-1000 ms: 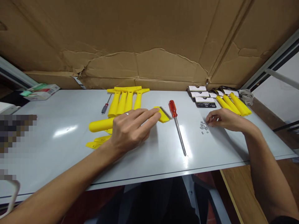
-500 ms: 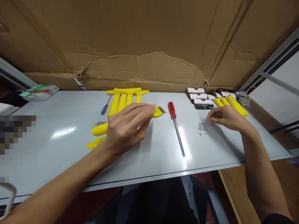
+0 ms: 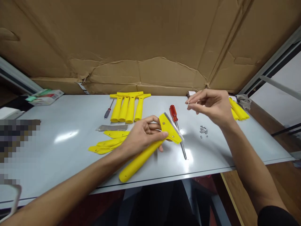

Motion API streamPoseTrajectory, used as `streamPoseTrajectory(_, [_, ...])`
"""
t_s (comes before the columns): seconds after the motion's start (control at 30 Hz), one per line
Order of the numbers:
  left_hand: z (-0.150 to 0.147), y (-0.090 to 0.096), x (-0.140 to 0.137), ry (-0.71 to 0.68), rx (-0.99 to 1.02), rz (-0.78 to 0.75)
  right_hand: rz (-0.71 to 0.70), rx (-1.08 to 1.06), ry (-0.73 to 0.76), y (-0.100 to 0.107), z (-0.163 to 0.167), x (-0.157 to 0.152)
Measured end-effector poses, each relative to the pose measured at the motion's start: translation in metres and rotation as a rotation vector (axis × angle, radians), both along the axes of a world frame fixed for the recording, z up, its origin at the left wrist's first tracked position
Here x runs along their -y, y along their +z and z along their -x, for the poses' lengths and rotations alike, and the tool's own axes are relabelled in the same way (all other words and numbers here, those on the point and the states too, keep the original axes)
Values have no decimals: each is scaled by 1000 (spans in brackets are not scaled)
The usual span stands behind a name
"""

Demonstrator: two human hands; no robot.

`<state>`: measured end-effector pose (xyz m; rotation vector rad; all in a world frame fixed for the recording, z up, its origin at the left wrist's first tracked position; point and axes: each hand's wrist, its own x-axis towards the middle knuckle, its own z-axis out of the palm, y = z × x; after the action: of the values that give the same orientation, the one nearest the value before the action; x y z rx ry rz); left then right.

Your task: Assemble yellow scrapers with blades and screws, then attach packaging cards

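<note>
My left hand (image 3: pixel 147 133) is closed round the neck of a yellow scraper (image 3: pixel 138 161), thumb on top. Its wide head points up and to the right, with a metal blade along the edge and two screw holes in its face. Raised to the right, my right hand (image 3: pixel 211 105) pinches a tiny screw (image 3: pixel 188 103) between thumb and fingertips. Below that hand lies a small pile of screws (image 3: pixel 203 131) on the table. A red-handled screwdriver (image 3: pixel 173 113) rests between the hands, its shaft partly behind the scraper head.
Several yellow scraper handles (image 3: pixel 129 108) stand in a row at the back, beside a small screwdriver (image 3: pixel 108 112). Metal blades (image 3: pixel 113 127) and yellow cover pieces (image 3: pixel 103 147) lie left of my left hand. Finished-looking yellow handles (image 3: pixel 241 110) lie far right. A cardboard wall (image 3: pixel 145 72) closes the back.
My left hand has turned the scraper so its face and whole handle show, and brought it lower and nearer. My right hand has risen leftward from beside the screw pile, now pinching a screw.
</note>
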<state>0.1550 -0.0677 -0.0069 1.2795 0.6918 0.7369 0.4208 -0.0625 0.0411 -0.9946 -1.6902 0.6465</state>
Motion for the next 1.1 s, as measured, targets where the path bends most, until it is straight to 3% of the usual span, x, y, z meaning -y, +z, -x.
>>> streamPoseTrajectory(0.1, [-9,-9,6,-60,-40,104,-32,66,97,-19,12,10])
streamPoseTrajectory(0.27, [-10,-9,10,-74,-82,134,-98,196,226,-36,29,20])
streamPoseTrajectory(0.43, [-9,-8,13,-79,-100,113,-187,230,207,-43,38,18])
streamPoseTrajectory(1.1, [-12,-5,14,-44,-121,104,-103,255,159,-49,38,23])
